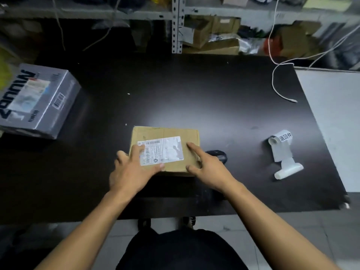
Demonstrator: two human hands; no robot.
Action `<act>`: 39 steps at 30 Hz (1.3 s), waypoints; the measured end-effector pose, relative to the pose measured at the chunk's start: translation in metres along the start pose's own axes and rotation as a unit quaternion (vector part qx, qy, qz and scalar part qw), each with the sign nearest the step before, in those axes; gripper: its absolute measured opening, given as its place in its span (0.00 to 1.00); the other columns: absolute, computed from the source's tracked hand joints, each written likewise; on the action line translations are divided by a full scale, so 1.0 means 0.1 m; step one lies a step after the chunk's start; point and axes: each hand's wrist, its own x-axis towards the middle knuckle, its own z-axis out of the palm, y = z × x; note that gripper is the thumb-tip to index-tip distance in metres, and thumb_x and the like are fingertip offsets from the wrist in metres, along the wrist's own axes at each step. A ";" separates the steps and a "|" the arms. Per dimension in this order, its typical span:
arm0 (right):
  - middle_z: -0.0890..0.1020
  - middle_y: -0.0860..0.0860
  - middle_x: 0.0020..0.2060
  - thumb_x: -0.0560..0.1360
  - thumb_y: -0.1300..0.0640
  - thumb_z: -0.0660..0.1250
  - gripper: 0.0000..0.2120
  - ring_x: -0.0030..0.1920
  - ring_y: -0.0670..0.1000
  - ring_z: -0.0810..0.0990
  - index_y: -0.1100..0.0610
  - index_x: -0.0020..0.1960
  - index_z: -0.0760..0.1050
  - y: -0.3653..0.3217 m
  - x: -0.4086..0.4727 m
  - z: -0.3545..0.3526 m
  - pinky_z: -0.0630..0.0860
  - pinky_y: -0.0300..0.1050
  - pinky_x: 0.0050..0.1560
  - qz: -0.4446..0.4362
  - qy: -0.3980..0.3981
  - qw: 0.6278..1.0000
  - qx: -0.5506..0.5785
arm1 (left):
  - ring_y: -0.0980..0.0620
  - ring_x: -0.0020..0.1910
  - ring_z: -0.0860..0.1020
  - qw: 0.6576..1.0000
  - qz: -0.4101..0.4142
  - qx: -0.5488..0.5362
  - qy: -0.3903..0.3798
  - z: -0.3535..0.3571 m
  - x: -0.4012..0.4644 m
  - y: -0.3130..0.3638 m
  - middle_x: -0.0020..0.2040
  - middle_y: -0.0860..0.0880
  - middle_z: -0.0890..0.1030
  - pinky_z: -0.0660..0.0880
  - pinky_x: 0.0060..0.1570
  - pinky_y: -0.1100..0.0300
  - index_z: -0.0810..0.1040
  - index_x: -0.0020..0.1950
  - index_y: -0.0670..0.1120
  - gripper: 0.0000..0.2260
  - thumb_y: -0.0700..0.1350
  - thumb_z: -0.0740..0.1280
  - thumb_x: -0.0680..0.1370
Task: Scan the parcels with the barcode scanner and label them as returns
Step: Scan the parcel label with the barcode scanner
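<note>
Dark table (194,90) up front, grey metal shelving (177,26) crammed with cardboard boxes (212,32) behind, pale tiled floor (292,230) below.

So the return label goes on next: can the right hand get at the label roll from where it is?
Probably yes: the right hand rests on the cardboard parcel, and only bare table lies between it and the label roll.

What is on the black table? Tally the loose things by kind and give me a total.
Parcels: 2, cardboard box and grey box
Barcode scanners: 1, dark, partly hidden behind the right hand
Label rolls: 1
Cable ends: 1
Total: 5
</note>
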 end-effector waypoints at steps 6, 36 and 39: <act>0.78 0.44 0.42 0.77 0.47 0.67 0.09 0.42 0.49 0.78 0.49 0.55 0.74 0.39 -0.21 0.06 0.75 0.47 0.44 0.023 0.237 0.969 0.060 | 0.42 0.63 0.69 1.000 -0.021 -0.006 0.007 0.00 -0.01 0.06 0.55 0.50 0.59 0.69 0.49 0.49 0.58 0.74 0.57 0.41 0.72 0.67 0.68; 0.77 0.49 0.33 0.71 0.56 0.71 0.06 0.31 0.46 0.71 0.55 0.43 0.74 -1.02 0.01 -0.70 0.66 0.43 0.32 -0.094 -0.095 0.970 -0.201 | 0.52 0.66 0.59 0.981 0.046 -0.191 -0.004 0.07 0.21 -0.22 0.58 0.54 0.58 0.67 0.63 0.54 0.57 0.74 0.69 0.44 0.65 0.76 0.63; 0.73 0.47 0.30 0.71 0.58 0.70 0.07 0.29 0.45 0.69 0.56 0.40 0.72 -1.09 -0.01 -0.72 0.62 0.40 0.29 -0.090 -0.088 0.968 -0.217 | 0.52 0.65 0.59 0.981 0.051 -0.185 0.003 0.10 0.20 -0.23 0.59 0.54 0.58 0.67 0.62 0.54 0.55 0.75 0.69 0.45 0.65 0.76 0.64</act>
